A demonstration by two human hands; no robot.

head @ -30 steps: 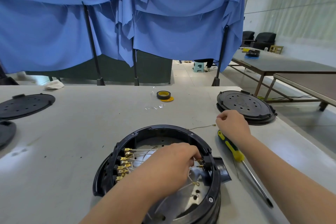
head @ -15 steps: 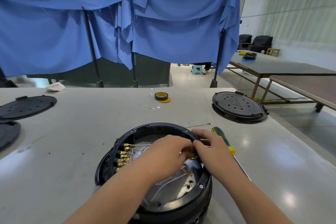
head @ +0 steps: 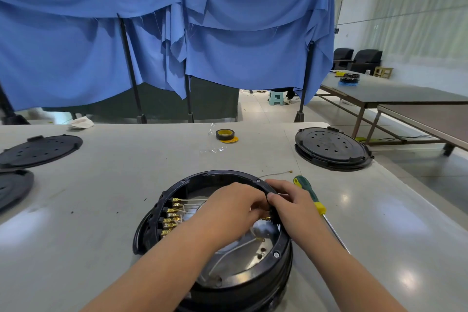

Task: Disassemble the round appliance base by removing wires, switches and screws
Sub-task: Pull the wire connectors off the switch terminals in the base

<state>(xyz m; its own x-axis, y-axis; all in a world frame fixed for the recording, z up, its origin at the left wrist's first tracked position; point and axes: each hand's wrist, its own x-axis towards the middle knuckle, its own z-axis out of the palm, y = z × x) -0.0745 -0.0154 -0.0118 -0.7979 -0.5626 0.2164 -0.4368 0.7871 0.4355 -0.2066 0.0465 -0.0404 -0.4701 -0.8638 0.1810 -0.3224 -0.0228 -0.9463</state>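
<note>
Both hands meet at the right inner edge of the round appliance base (head: 215,238): the left hand (head: 229,208) reaches in over the open cavity with its fingers curled down toward the rim, and the right hand (head: 291,206) lies against the outside of the rim with its fingers curled over the edge, the thumb touching the left hand's fingertips. What either hand pinches is hidden under the fingers — a brass terminal shows just below them, but whether it is held cannot be told. The base sits on the pale grey table (head: 101,185), close to the near edge, its black ring open upward over a shiny metal plate. Along the left inner wall a row of brass terminals (head: 172,218) carries thin white wires (head: 192,201) toward the middle. Just right of the right hand lies a screwdriver (head: 310,195) with a green and yellow handle, its shaft pointing toward the person. A loose wire (head: 276,174) lies on the table beyond it. Farther off are a roll of black tape (head: 225,134), a black round cover (head: 331,147) to the right and two more black covers (head: 40,151) at the left — behind them hangs a blue cloth (head: 228,45).
</note>
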